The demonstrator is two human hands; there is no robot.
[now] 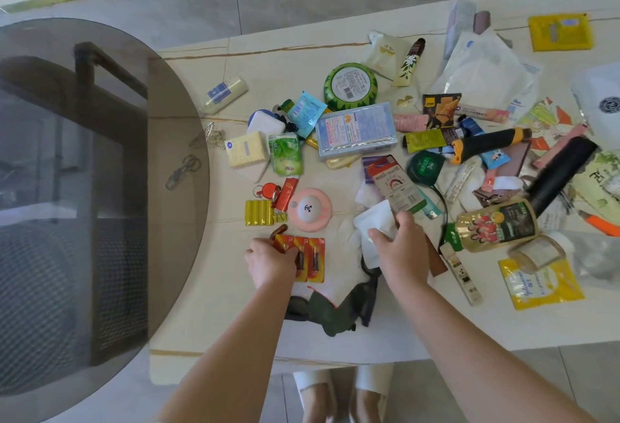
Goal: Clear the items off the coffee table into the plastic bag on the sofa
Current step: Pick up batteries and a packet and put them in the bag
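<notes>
Right now your left hand [271, 260] curls its fingers onto the red-and-gold battery blister pack [303, 258] at about 7 o'clock of the clutter, with a brown curved clip [279, 234] poking out just above your knuckles. Your right hand [401, 248] pinches a white flat sachet [374, 221] together with a red-and-grey printed card pack [394, 184], lifted slightly at the centre of the cream coffee table [214, 288].

Just below your hands, at 6 o'clock, lies a dark green and black fabric piece [335, 310]. At 9 o'clock of the pile sit a yellow strip of batteries [258, 213] and a pink round cartoon-face gadget [310, 209], just beside each other. At 12 o'clock a watermelon-patterned round tin [350, 87] stands lid-on, touching the blue tissue pack [357, 129] below it. At 3 o'clock a golden drink bottle [496, 223] lies on its side, capped, with pale liquid inside. A small clear jar [538, 251] lies below it, contents unclear.
</notes>
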